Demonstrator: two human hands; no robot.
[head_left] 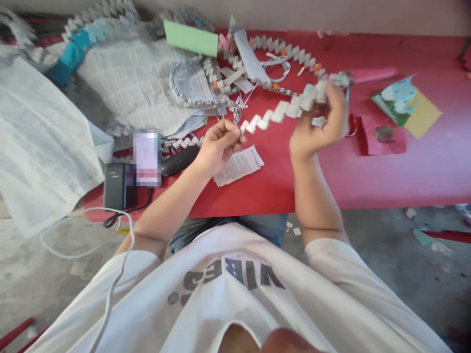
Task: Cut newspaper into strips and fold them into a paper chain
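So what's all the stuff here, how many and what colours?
table: 1, red, middle
chain: 1, whitish, held, centre
other chains: several, whitish, back, left
newspapers: several, greyish, left
cuttings: 1 stack, white, front centre
plain card: 1, green, back
strips: several, white, back centre
phone: 1, blurred, front left
box: 1, black, beside phone
rounded thing: 1, black, beside phone
cable: 1, white, lower left
patterned card: 1, multicoloured, right
paper: 1, reddish, right
floor: 1, grey, below
jeans: 1, blue, below table
shirt: 1, white, bottom
left fingers: 1 set, bare, holding chain
right fingers: 1 set, bare, holding chain
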